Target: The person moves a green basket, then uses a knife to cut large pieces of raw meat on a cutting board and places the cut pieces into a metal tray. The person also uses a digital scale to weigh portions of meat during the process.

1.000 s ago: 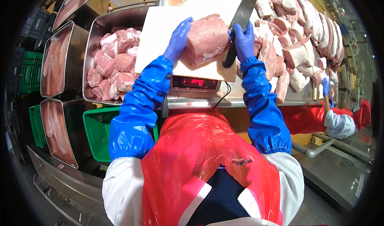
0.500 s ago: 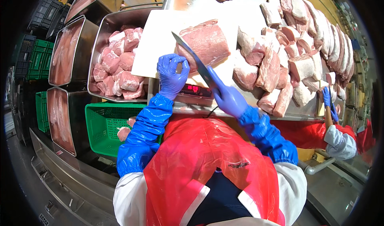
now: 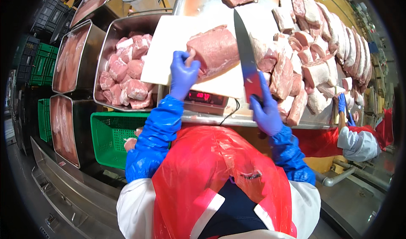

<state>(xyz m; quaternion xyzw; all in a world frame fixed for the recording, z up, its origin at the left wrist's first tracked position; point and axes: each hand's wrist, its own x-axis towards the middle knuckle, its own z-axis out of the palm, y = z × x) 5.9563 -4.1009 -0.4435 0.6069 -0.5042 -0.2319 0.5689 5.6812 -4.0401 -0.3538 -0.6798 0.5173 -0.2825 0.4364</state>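
Note:
A big block of raw pork (image 3: 218, 49) lies on a white cutting board (image 3: 163, 65). At the block's left end my left hand (image 3: 184, 76), in a blue glove, pinches a small pale strip of meat (image 3: 191, 56) between thumb and fingers. Whether that strip is cut fully loose from the block, I cannot tell. My right hand (image 3: 269, 114), gloved too, grips the handle of a large knife (image 3: 245, 44). Its blade points away from me, to the right of the block and apart from it. A scale (image 3: 207, 99) with a red display sits below the board's near edge.
Left of the board stands a steel bin (image 3: 101, 70) of meat chunks, with a green basket (image 3: 112, 150) nearer me. More steel tubs (image 3: 63, 125) line the far left. Many pork pieces (image 3: 292, 70) cover the table's right side, where a co-worker's gloved hand (image 3: 341, 103) shows.
The knife has swung from across the block's left end to the right, off the meat. My right hand has moved right with it. A small strip now shows in my left hand.

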